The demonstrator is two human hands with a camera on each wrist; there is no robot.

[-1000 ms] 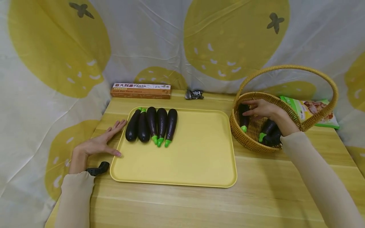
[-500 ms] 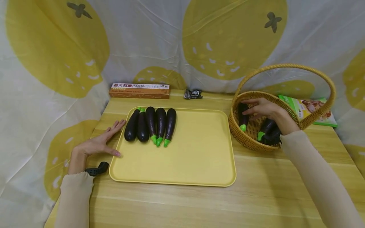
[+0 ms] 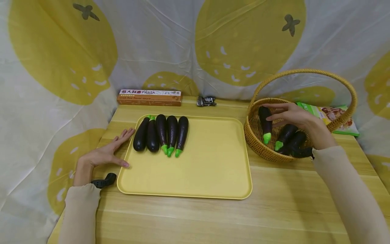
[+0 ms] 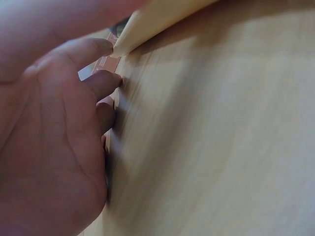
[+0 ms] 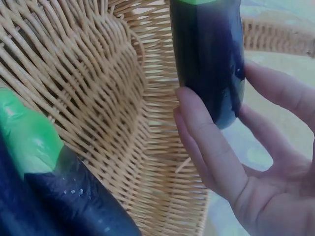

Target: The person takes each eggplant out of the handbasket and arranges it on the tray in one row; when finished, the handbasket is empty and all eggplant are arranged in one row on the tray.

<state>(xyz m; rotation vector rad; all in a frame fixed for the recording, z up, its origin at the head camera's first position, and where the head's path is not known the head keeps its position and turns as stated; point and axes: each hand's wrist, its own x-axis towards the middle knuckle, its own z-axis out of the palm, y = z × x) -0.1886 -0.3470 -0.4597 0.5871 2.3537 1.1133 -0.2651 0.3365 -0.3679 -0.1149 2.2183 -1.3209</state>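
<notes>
My right hand (image 3: 294, 117) pinches a dark purple eggplant (image 3: 265, 122) between thumb and fingers, its green stem end pointing down toward me inside the wicker basket (image 3: 260, 148). In the right wrist view the fingers grip the blunt end of that eggplant (image 5: 209, 59). Two more eggplants (image 3: 286, 134) lie in the basket under my wrist. Several eggplants (image 3: 172, 134) lie side by side at the left of the yellow tray (image 3: 213, 162). My left hand (image 3: 105, 152) rests at the tray's left edge with fingers spread; in the left wrist view its fingertips touch near the rim.
The basket's tall handle (image 3: 304, 72) arches over the right hand. Behind it lies a green and white food bag (image 3: 338, 118). A pasta box (image 3: 149, 97) and a small black packet (image 3: 206, 101) stand along the back by the lemon-print cloth (image 3: 170, 40).
My right hand has lifted the eggplant from the basket's left side, moving it up and a little right. The left hand and the tray stay where they were.
</notes>
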